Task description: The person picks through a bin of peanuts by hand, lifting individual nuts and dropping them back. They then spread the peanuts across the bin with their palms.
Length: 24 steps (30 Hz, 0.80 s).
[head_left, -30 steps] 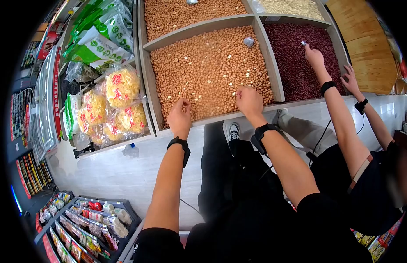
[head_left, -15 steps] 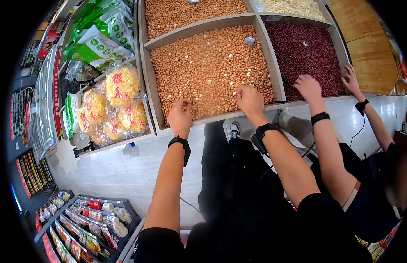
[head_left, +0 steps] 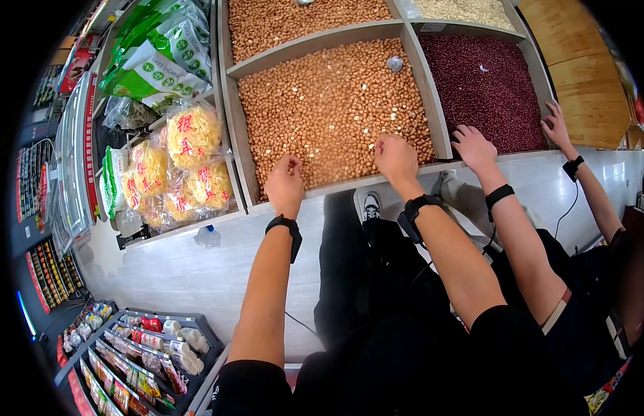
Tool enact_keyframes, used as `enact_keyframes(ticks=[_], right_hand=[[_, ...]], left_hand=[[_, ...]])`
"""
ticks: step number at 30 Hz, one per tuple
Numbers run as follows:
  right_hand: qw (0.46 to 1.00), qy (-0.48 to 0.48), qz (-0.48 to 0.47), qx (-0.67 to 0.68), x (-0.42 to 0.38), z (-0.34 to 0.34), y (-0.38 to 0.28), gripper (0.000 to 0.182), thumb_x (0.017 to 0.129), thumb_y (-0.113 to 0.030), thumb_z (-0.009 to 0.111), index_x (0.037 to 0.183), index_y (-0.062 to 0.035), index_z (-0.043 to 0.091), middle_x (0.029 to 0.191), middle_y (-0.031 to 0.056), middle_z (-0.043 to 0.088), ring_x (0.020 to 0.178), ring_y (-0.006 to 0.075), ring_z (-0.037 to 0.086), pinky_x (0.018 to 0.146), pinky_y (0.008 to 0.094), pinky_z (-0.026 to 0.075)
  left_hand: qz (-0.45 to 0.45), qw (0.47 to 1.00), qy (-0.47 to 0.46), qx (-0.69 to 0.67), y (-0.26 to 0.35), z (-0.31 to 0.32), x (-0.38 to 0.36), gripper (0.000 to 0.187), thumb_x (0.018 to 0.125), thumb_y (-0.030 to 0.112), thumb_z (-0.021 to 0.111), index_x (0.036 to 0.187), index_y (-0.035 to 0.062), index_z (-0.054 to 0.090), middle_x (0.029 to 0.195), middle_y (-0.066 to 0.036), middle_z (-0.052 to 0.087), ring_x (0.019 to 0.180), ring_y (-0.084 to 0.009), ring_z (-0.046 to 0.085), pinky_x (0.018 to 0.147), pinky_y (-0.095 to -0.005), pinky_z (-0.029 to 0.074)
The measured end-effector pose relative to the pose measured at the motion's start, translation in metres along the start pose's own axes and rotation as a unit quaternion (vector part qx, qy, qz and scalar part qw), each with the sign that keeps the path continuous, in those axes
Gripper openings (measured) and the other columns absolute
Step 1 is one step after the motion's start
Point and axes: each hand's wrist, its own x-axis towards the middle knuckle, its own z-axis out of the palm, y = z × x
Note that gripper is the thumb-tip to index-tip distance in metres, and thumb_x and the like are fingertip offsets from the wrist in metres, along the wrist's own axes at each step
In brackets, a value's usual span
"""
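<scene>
My left hand (head_left: 285, 186) is at the front left of a wooden bin of shelled brown peanuts (head_left: 322, 104), its fingers curled together low over the nuts. Near the front right of the same bin, my right hand (head_left: 397, 158) has its fingers and thumb drawn together. Whatever the fingertips hold, if anything, is hidden or too small to make out. Scattered pale, skinless nuts show among the brown ones. Both wrists wear black bands.
At right, a co-worker's hand (head_left: 476, 148) rests by the front edge of a bin of dark red beans (head_left: 474, 90); their other hand (head_left: 556, 127) touches that bin's right side. Bagged yellow dried food (head_left: 195, 135) lies left. A small clear object (head_left: 395, 64) sits on the peanuts.
My two hands have hardly moved. The co-worker's nearer hand has shifted left and toward the front edge of the red bean bin. Several more pale nuts show on the peanuts' surface.
</scene>
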Motion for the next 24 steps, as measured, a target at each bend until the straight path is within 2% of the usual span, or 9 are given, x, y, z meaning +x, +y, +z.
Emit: enact_keyframes(ticks=[3, 7, 18, 22, 24], right_hand=[[1.0, -0.001, 0.005, -0.001, 0.0, 0.001, 0.0, 0.011, 0.088, -0.016, 0.061, 0.088, -0.0109, 0.071, 0.093, 0.0117, 0.072, 0.084, 0.0345, 0.07, 0.075, 0.0465, 0.056], [1.0, 0.001, 0.003, -0.001, 0.0, 0.001, 0.001, 0.01, 0.087, -0.016, 0.062, 0.088, -0.0109, 0.071, 0.093, 0.0116, 0.072, 0.083, 0.0342, 0.07, 0.075, 0.0461, 0.056], [1.0, 0.007, 0.0, -0.001, 0.0, 0.002, 0.002, 0.013, 0.087, -0.017, 0.061, 0.087, -0.0109, 0.072, 0.093, 0.0125, 0.072, 0.083, 0.0349, 0.07, 0.074, 0.047, 0.056], [0.999, 0.022, -0.025, 0.007, 0.001, 0.002, -0.001, 0.013, 0.087, -0.018, 0.062, 0.089, -0.0104, 0.073, 0.093, 0.013, 0.072, 0.082, 0.0359, 0.07, 0.074, 0.0479, 0.056], [0.998, 0.034, -0.043, 0.024, 0.001, 0.002, -0.001, 0.014, 0.087, -0.018, 0.062, 0.089, -0.0102, 0.073, 0.093, 0.013, 0.072, 0.082, 0.0364, 0.07, 0.074, 0.0483, 0.056]], left_hand=[[0.016, 0.999, 0.033, -0.023, 0.0, 0.002, -0.001, 0.007, 0.091, 0.019, 0.07, 0.097, 0.0151, 0.071, 0.091, -0.005, 0.074, 0.082, -0.0299, 0.069, 0.068, -0.0421, 0.054], [0.025, 0.999, 0.027, -0.016, -0.007, 0.006, 0.001, 0.01, 0.091, 0.02, 0.071, 0.1, 0.0158, 0.072, 0.092, -0.005, 0.074, 0.082, -0.0296, 0.07, 0.069, -0.042, 0.054], [-0.026, 0.999, -0.016, -0.014, -0.007, 0.005, 0.002, 0.012, 0.089, 0.023, 0.073, 0.098, 0.0159, 0.072, 0.089, -0.004, 0.075, 0.08, -0.0285, 0.071, 0.067, -0.0422, 0.054], [-0.021, 1.0, 0.01, -0.016, -0.009, 0.003, -0.002, 0.014, 0.089, 0.023, 0.073, 0.099, 0.0136, 0.071, 0.087, -0.006, 0.075, 0.076, -0.0271, 0.07, 0.065, -0.0403, 0.053], [0.034, 0.986, -0.001, -0.16, -0.005, -0.007, 0.002, 0.015, 0.089, 0.019, 0.073, 0.102, 0.011, 0.072, 0.085, -0.006, 0.073, 0.068, -0.0215, 0.067, 0.062, -0.0341, 0.052]])
